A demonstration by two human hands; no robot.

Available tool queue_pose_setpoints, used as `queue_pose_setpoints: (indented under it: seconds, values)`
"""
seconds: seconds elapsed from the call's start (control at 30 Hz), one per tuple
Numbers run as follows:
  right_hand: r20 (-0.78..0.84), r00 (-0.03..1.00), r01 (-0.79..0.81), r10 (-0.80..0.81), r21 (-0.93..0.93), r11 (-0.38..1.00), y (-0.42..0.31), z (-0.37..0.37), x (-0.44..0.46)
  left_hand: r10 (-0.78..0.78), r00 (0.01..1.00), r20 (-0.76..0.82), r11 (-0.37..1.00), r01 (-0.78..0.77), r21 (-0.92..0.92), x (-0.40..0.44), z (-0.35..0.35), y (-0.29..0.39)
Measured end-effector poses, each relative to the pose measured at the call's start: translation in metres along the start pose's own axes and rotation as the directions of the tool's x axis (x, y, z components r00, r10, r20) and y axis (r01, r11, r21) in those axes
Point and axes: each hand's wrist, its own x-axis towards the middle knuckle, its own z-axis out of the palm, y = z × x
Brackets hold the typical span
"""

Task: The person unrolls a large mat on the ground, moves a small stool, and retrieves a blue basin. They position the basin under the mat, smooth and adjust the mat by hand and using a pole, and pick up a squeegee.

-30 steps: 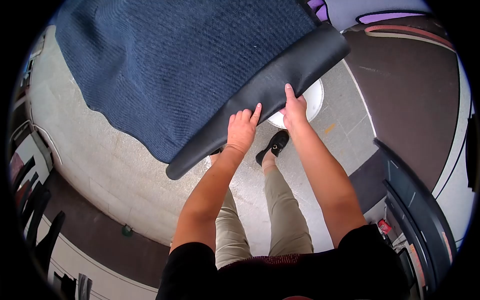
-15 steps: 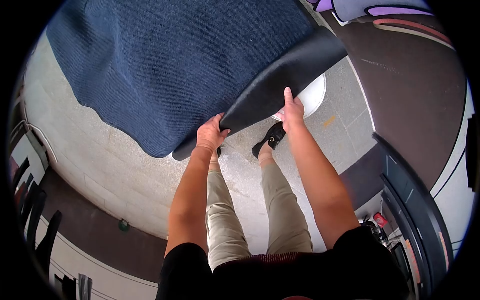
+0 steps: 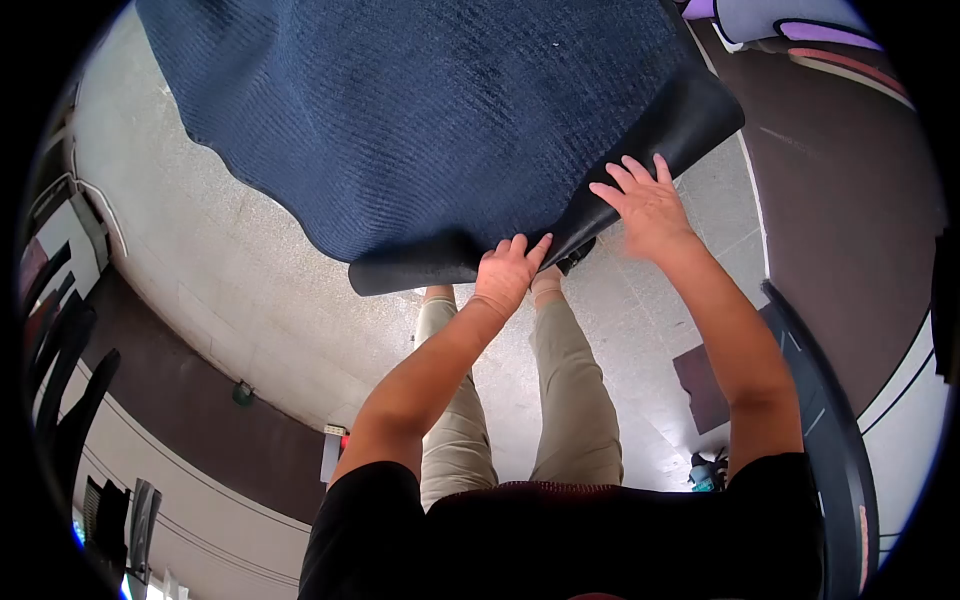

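Observation:
A large dark-blue ribbed floor mat (image 3: 400, 130) fills the upper middle of the view. Its near edge is turned up, showing a smooth black rubber backing (image 3: 690, 115). My left hand (image 3: 508, 272) grips this folded edge near its middle, where the roll narrows; the thumb is hidden. To the right, my right hand (image 3: 652, 210) has its fingers spread, the tips at or just over the black backing. Whether they touch it I cannot tell. Nothing is held in that hand.
Pale floor (image 3: 240, 195) surrounds the mat. A brown floor strip or wall band (image 3: 830, 200) runs along the right. Purple-and-grey mats (image 3: 800, 20) lie at the upper right. My legs (image 3: 570, 400) stand close under the folded edge.
My left hand has slid right along the edge. My right hand has let go and spread its fingers, up and to the right. The white round thing under the mat is now out of sight.

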Motion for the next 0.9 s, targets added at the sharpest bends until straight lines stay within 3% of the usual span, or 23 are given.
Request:
queue_pose_setpoints:
  seconds: [0.1,0.13,0.2,0.23,0.3,0.37,0.4,0.47,0.57,0.6,0.63,0.7,0.77,0.83,0.9]
  values:
    - [0.341,0.914,-0.170,0.220,-0.170,0.971,0.005,0.012,0.003,-0.052,0.998,-0.023,0.998,0.052,-0.031,0.002,0.007,0.008]
    - [0.335,0.917,-0.164,0.215,-0.174,0.971,0.014,0.026,-0.001,-0.088,0.996,-0.010,0.994,0.088,-0.070,0.002,0.010,0.011]
    - [0.075,0.994,-0.072,0.075,-0.038,0.997,0.034,0.066,-0.012,-0.129,0.992,0.006,0.986,0.129,-0.109,-0.002,0.013,0.014]
    - [0.078,0.994,-0.075,0.079,-0.045,0.996,0.032,0.080,-0.012,-0.149,0.989,-0.002,0.982,0.148,-0.120,-0.003,0.015,0.016]
    - [-0.199,0.980,-0.048,0.026,-0.109,0.993,0.040,0.094,-0.016,-0.178,0.984,0.018,0.970,0.179,-0.165,0.003,0.015,0.025]
    - [0.094,0.982,-0.158,0.165,-0.083,0.984,0.016,0.041,-0.023,-0.200,0.976,0.086,0.966,0.211,-0.149,0.005,0.008,0.028]
    - [0.145,0.982,-0.114,0.119,-0.039,0.993,0.007,0.033,-0.022,-0.201,0.977,0.066,0.970,0.208,-0.126,0.007,0.013,0.025]
    - [0.066,0.979,0.192,-0.193,0.014,0.981,-0.024,0.028,-0.017,-0.201,0.979,0.027,0.975,0.203,-0.092,0.002,0.019,0.023]
    - [-0.068,0.967,0.242,-0.246,-0.063,0.968,-0.075,0.079,0.015,-0.238,0.971,0.007,0.965,0.237,-0.109,-0.003,0.031,0.018]
    - [0.197,0.968,0.160,-0.156,-0.008,0.987,-0.086,0.070,0.024,-0.238,0.968,-0.081,0.963,0.224,-0.149,-0.005,0.028,0.015]
    - [0.052,0.990,0.130,-0.133,0.055,0.990,-0.088,0.074,0.027,-0.260,0.964,-0.058,0.951,0.245,-0.188,-0.006,0.025,0.012]
    - [-0.072,0.956,0.290,-0.285,0.083,0.953,-0.079,0.074,0.026,-0.241,0.964,0.116,0.907,0.266,-0.327,-0.006,0.012,-0.002]
    - [-0.270,0.902,0.387,-0.336,0.162,0.908,-0.075,0.077,0.017,-0.076,0.949,0.304,0.807,0.238,-0.540,-0.004,-0.002,-0.028]
    - [-0.336,0.856,0.454,-0.393,0.126,0.882,-0.071,0.082,0.010,0.031,0.806,0.592,0.465,0.512,-0.722,0.006,-0.014,-0.068]
    - [-0.332,0.847,0.483,-0.415,0.155,0.862,-0.075,0.072,0.007,-0.166,0.810,0.563,0.577,0.542,-0.610,0.012,-0.020,-0.104]
